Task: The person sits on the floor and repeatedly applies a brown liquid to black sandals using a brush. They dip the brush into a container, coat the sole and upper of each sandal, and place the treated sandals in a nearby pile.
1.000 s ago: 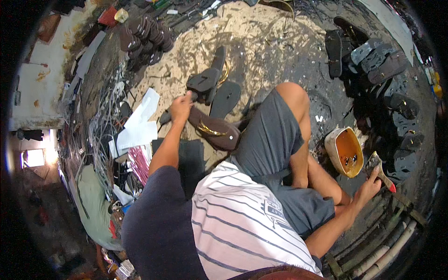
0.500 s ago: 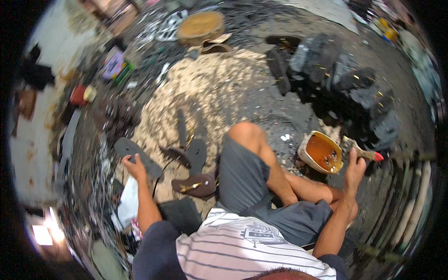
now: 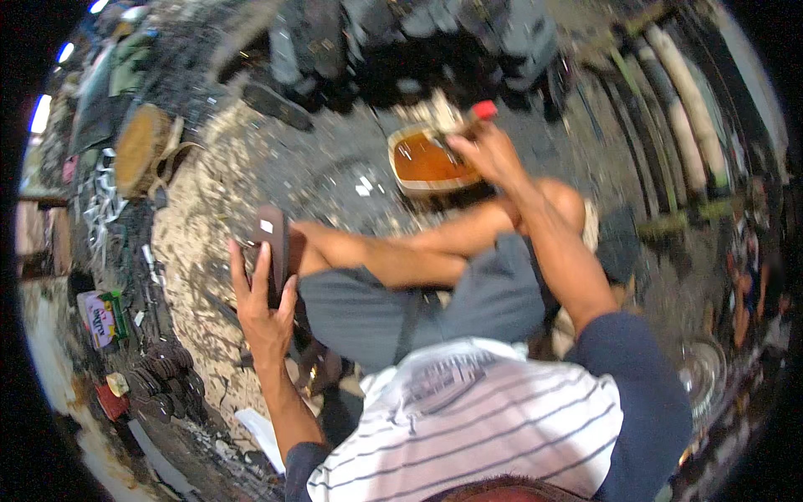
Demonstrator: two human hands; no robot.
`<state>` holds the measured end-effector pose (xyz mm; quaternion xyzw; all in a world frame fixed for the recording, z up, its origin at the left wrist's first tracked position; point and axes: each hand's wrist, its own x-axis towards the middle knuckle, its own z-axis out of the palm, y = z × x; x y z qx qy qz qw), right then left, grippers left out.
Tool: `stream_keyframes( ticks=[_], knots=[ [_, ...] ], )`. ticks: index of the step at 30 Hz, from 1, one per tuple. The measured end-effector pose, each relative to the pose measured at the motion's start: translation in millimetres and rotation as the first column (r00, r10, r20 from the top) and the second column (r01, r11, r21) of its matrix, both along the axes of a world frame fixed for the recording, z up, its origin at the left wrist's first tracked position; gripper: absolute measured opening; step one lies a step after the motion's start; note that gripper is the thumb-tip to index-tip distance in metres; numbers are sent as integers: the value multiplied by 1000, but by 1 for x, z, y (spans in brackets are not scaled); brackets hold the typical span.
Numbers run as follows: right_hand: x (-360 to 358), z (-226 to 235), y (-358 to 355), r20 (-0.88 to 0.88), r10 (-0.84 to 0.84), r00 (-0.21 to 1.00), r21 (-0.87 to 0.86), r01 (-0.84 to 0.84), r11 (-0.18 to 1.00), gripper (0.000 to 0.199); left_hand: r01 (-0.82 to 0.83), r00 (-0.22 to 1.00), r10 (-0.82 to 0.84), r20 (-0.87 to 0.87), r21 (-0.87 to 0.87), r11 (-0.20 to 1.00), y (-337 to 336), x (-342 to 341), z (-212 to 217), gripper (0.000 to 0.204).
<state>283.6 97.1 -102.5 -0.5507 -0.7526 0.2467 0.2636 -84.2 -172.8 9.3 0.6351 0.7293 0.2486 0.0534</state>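
Observation:
My left hand [image 3: 263, 305] grips a dark shoe sole [image 3: 273, 247], held upright in front of my left knee. My right hand [image 3: 489, 151] is shut on a brush with a red handle end [image 3: 478, 111], its tip over the rim of an open tin of amber glue [image 3: 428, 159]. The tin stands on the dusty floor just past my bent legs in grey shorts [image 3: 418, 309]. I sit on the floor in a striped shirt with dark sleeves.
A round wooden block [image 3: 140, 149] lies at the left. Piles of dark soles and shoe parts [image 3: 401, 42] line the far side, and more soles [image 3: 167, 381] are stacked at the lower left. Long pipes or bars [image 3: 669, 100] lie at the right.
The view has swung to the right. My left hand has lifted a dark sole off the floor and holds it upright. My right hand has brought the brush over the glue tin.

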Motion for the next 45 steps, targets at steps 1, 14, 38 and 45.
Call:
stream_keyframes(
  ticks=[1,14,38,45],
  knots=[
    [-6,2,-1,24,30,999,-49,-28,998,43,0,998,-1,67,25,1000,-4,4,-2,85],
    [-1,75,10,-376,8,927,56,14,998,31,29,1000,-30,-7,-99,995,33,25,5,99],
    [-130,147,-83,-862,235,449,95,-312,945,32,-169,-272,-252,929,211,963,101,99,35,69],
    [-124,134,-91,-457,480,749,481,-245,842,36,-103,-326,-334,884,318,942,92,119,17,69]
  ],
)
